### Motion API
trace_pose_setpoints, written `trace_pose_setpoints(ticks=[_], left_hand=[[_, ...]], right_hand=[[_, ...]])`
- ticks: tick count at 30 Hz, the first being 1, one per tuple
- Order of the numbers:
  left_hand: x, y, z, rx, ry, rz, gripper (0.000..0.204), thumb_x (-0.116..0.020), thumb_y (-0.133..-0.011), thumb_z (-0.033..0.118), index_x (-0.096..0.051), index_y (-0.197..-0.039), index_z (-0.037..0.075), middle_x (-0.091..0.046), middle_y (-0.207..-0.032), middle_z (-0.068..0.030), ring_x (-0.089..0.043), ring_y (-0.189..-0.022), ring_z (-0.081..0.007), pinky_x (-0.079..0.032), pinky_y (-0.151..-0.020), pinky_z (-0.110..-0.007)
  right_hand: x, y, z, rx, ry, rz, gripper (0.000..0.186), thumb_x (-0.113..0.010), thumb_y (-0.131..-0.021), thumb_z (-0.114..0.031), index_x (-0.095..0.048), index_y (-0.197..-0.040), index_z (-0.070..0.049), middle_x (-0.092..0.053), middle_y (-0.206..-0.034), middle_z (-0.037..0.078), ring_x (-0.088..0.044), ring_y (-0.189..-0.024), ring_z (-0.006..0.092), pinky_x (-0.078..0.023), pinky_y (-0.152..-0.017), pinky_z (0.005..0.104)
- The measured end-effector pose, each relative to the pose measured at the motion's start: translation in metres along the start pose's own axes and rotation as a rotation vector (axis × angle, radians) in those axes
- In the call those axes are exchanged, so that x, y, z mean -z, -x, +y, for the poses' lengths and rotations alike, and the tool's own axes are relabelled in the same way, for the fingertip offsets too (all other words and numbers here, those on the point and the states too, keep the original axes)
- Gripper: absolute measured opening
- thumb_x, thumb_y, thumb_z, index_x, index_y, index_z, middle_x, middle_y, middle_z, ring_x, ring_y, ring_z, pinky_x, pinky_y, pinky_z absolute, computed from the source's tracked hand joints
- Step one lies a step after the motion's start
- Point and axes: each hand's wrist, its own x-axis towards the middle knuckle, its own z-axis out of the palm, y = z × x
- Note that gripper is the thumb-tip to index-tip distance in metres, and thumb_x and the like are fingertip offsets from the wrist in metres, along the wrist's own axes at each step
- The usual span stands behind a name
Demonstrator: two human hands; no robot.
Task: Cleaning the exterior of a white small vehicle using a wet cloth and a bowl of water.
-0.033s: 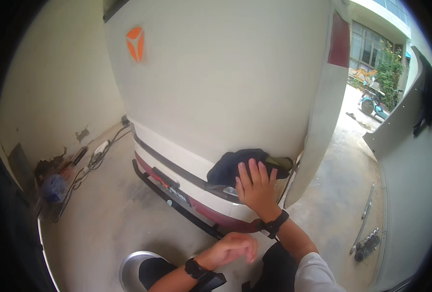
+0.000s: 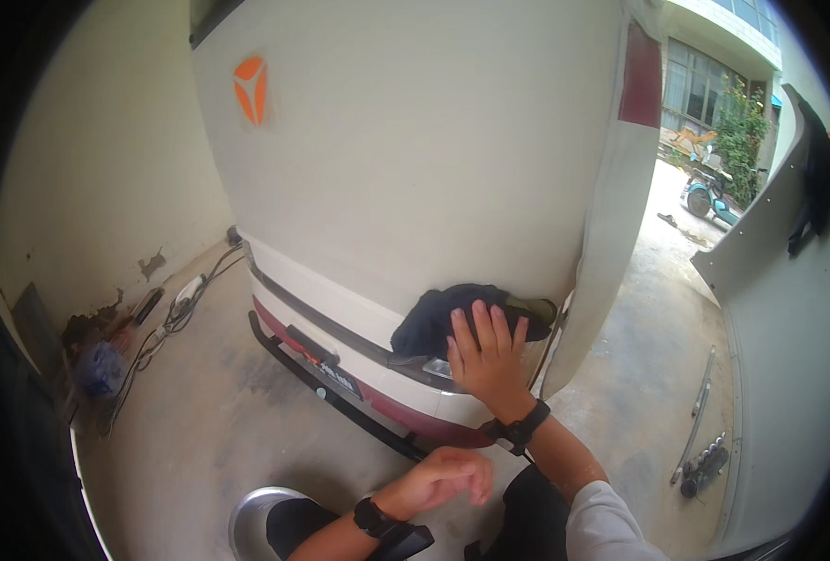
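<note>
My right hand [image 2: 490,360] lies with its fingers outstretched on a dark cloth [image 2: 422,323], pressing it against the lower right of a pale vehicle's rear panel [image 2: 415,178]. An olive-green patch shows at the cloth's right end. Just below the cloth runs the white and dark red bumper [image 2: 405,414]. My left hand [image 2: 445,475] hangs low in front of me, its fingers loosely bent and nothing visible in them. Each wrist wears a dark band.
A black bar [image 2: 340,402] runs along the bumper's underside. Cables [image 2: 153,341] and a blue bag [image 2: 101,367] lie by the left wall. At right lean a large pale panel [image 2: 793,346] and, on the floor, rods with a dark part [image 2: 705,467]. A round metal rim [image 2: 246,505] shows beside my leg.
The view has shifted slightly, so the vehicle and surroundings sit a little further left. My right hand stays on the cloth, and my left hand keeps its pose.
</note>
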Motion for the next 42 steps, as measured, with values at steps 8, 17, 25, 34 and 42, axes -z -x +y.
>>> trace_pose_setpoints(ticks=[8,17,25,34,42], left_hand=[[0.010,0.000,-0.010,-0.002,0.150,-0.023,0.045,-0.038,-0.093,0.039,-0.053,-0.080,-0.001,-0.050,-0.073,-0.0099,-0.051,-0.070,-0.0231,-0.042,-0.066,-0.034],[0.018,-0.005,-0.018,0.019,0.173,0.246,0.048,-0.035,-0.093,0.039,-0.054,-0.070,0.001,-0.051,-0.067,-0.0121,-0.050,-0.063,-0.0252,-0.042,-0.061,-0.035],[0.029,-0.011,-0.007,0.080,0.172,0.348,0.052,-0.033,-0.094,0.037,-0.052,-0.061,0.001,-0.051,-0.061,-0.0105,-0.050,-0.060,-0.0222,-0.040,-0.057,-0.031],[0.036,-0.015,-0.021,0.094,0.096,0.323,0.043,-0.040,-0.092,0.036,-0.055,-0.068,0.003,-0.054,-0.061,-0.0081,-0.054,-0.057,-0.0186,-0.043,-0.060,-0.029],[0.040,-0.011,-0.014,0.183,-0.023,0.460,0.036,-0.047,-0.090,0.034,-0.058,-0.071,0.005,-0.057,-0.063,-0.0048,-0.054,-0.056,-0.0161,-0.044,-0.054,-0.028]], right_hand=[[0.014,-0.060,0.021,-0.106,-0.102,0.215,0.049,-0.063,-0.074,-0.019,-0.052,-0.121,-0.010,-0.041,-0.131,0.020,-0.034,-0.124,0.0372,-0.019,-0.102,0.0591],[0.053,-0.159,0.054,-0.074,-0.108,0.187,0.055,-0.063,-0.077,-0.015,-0.045,-0.128,-0.007,-0.038,-0.133,0.020,-0.033,-0.126,0.0351,-0.021,-0.102,0.0586],[0.083,-0.255,0.111,0.229,-0.141,0.193,0.057,-0.064,-0.076,-0.018,-0.044,-0.128,-0.004,-0.040,-0.132,0.019,-0.035,-0.125,0.0358,-0.021,-0.103,0.0561],[0.116,-0.354,0.165,0.210,-0.218,0.300,0.059,-0.059,-0.084,-0.018,-0.030,-0.130,0.005,-0.039,-0.128,0.026,-0.035,-0.124,0.0386,-0.026,-0.104,0.0444],[0.135,-0.462,0.208,0.004,-0.187,0.417,0.047,-0.052,-0.089,-0.025,-0.038,-0.121,0.006,-0.046,-0.114,0.027,-0.048,-0.106,0.0412,-0.039,-0.091,0.0419]])
